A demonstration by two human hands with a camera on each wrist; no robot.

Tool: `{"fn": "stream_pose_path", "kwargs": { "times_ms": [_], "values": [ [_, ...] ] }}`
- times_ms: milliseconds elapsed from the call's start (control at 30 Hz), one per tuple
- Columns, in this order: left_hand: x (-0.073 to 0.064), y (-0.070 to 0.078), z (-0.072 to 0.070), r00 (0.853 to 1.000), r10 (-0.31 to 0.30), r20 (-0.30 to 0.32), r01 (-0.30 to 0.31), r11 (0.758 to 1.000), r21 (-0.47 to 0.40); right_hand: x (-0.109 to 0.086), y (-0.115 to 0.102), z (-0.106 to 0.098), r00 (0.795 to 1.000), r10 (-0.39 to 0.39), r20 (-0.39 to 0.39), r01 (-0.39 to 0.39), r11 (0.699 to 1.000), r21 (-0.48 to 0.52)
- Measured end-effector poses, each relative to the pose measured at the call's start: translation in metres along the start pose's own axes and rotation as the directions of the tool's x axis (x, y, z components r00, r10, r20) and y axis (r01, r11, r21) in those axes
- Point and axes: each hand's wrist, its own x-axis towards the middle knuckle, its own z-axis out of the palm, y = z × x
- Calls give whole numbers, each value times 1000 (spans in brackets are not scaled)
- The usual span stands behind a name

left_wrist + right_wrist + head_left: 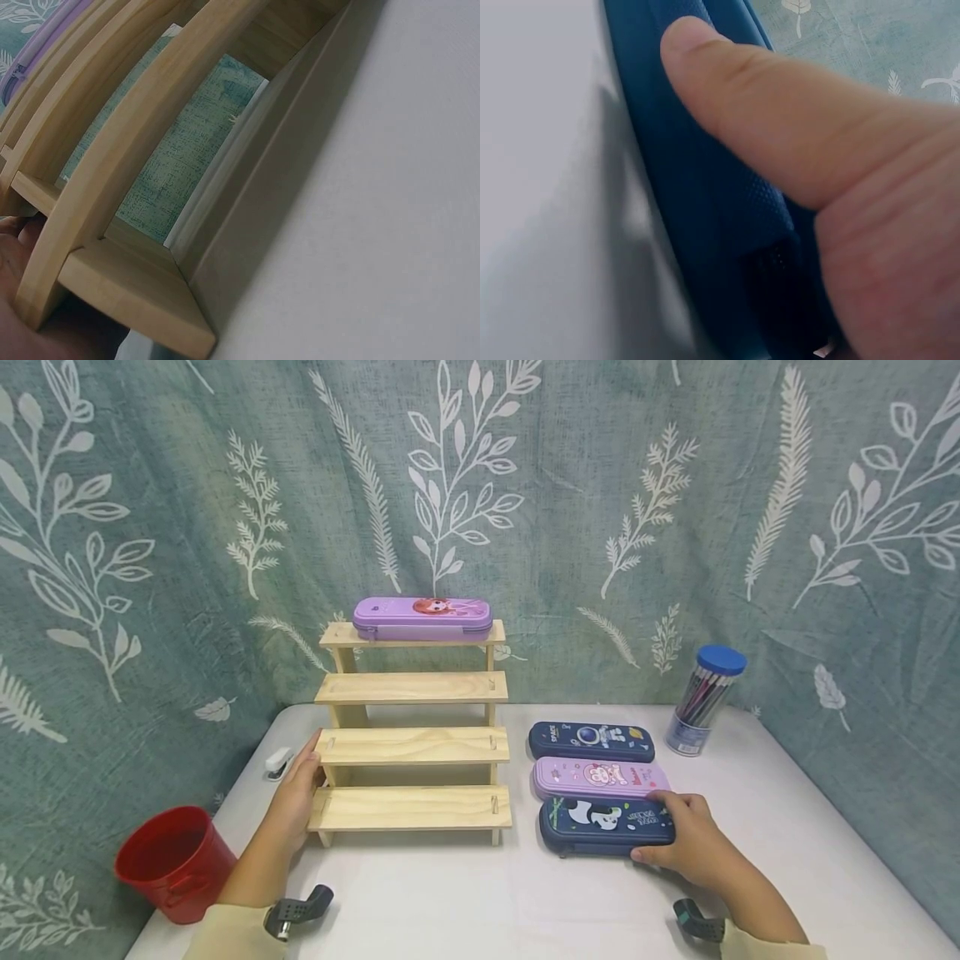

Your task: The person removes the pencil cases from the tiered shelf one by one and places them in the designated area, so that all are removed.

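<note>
My left hand (297, 789) grips the left side of a wooden stepped shelf (408, 810); in the left wrist view its curled fingers (15, 259) show at the shelf's side. On the top step lies a purple pencil case (423, 620) with a cartoon girl. At the right, my right hand (690, 842) holds the right end of a navy panda pencil case (600, 843). Its thumb (742, 90) presses the case's front side in the right wrist view. Behind that case lie a pink pencil case (566, 774) and a navy astronaut pencil case (555, 739).
A red bucket (176, 864) stands beside my left forearm. Left of the shelf sits a small white object, perhaps a stapler (279, 762). A blue-lidded jar of pencils (701, 702) is at the back right. Leaf-patterned green cloth (562, 527) hangs behind the white table (420, 902).
</note>
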Motion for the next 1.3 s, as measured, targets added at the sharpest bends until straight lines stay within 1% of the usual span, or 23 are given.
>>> {"fn": "stream_pose_path", "kwargs": {
  "times_ms": [100, 333, 467, 533, 600, 700, 767, 867, 933, 1033, 1133, 1167, 1233, 1300],
  "values": [
    [-1, 1, 0, 1000, -5, -3, 5, 1000, 3, 0, 0, 0, 1000, 5, 6, -5, 1000, -6],
    [-1, 1, 0, 1000, 4, -6, -4, 1000, 5, 0, 0, -2, 1000, 10, 20, -10, 1000, -2],
    [-2, -1, 0, 1000, -3, -5, 3, 1000, -4, -2, -4, -10, 1000, 27, 10, -27, 1000, -16],
    [-2, -2, -1, 1000, -1, -5, 1, 1000, -11, -4, -9, -17, 999, 38, -3, -38, 999, -15],
    [-2, -2, -1, 1000, 5, 0, -5, 1000, -15, -4, -17, -22, 999, 31, -26, -32, 999, -9],
    [-1, -1, -2, 1000, 17, 2, -17, 1000, -6, -2, -37, -29, 998, -28, -64, 29, 999, 17],
    [0, 0, -2, 1000, 17, -2, -17, 1000, 15, 2, -56, -34, 991, -99, -89, 102, 994, 27],
    [0, 2, -2, 1000, 9, -13, -8, 999, 50, 13, -87, -43, 974, -199, -105, 203, 979, 27],
    [0, 3, -2, 1000, 3, -14, -3, 999, 50, 24, -108, -48, 962, -252, -106, 256, 966, 24],
    [1, 2, -2, 1000, -9, -16, 10, 999, 44, 45, -136, -53, 943, -321, -93, 324, 945, 28],
    [0, 1, -1, 1000, -20, -17, 21, 999, 31, 70, -160, -55, 919, -387, -76, 390, 920, 40],
    [0, 1, -1, 1000, -22, -17, 23, 999, 29, 79, -167, -56, 911, -405, -72, 409, 911, 48],
    [1, 1, -1, 1000, -24, -17, 24, 999, 23, 97, -181, -59, 903, -423, -69, 428, 898, 98],
    [1, 1, -1, 999, -23, -22, 24, 1000, 20, 114, -193, -63, 902, -423, -82, 431, 889, 153]
  ]
}}
